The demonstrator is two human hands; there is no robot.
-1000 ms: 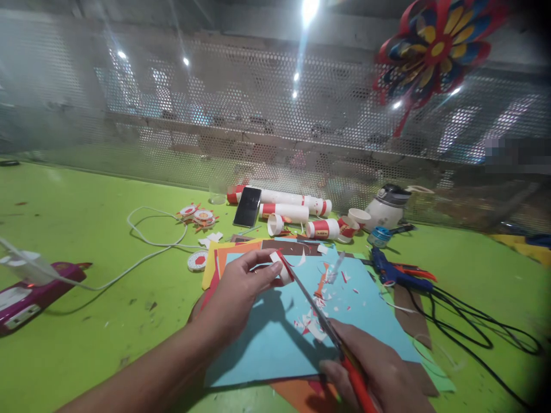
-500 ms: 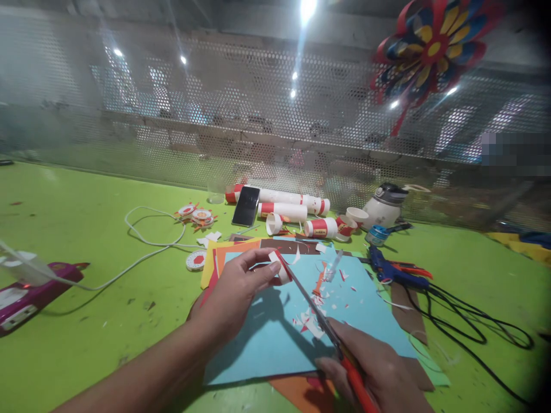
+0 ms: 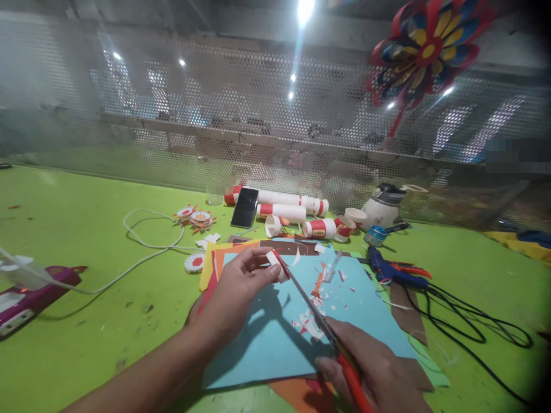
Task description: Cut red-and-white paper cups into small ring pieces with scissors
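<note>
Between the thumb and fingers of my left hand (image 3: 245, 281) is a small red and white paper piece (image 3: 282, 269). My right hand (image 3: 370, 361) grips red-handled scissors (image 3: 316, 312), whose blade tips reach the right edge of that piece. Below both hands lies a light blue sheet (image 3: 258, 355) on a stack of coloured paper. Red and white paper scraps (image 3: 307, 324) and an orange strip (image 3: 318, 279) are scattered over it. The far ends of the scissor handles run out of the bottom of the view.
Behind the paper are a phone (image 3: 244, 207), paper cups (image 3: 319, 228) and white tubes (image 3: 282, 213). A blue glue gun (image 3: 394, 272) with a black cable lies right. Left are a purple power strip (image 3: 47, 295), a white cable and round paper pieces (image 3: 201, 219). A bottle (image 3: 383, 206) stands back right.
The view has shifted very slightly. Both hands keep nearly the same pose, with the scissor tips still at the edge of the paper piece.
</note>
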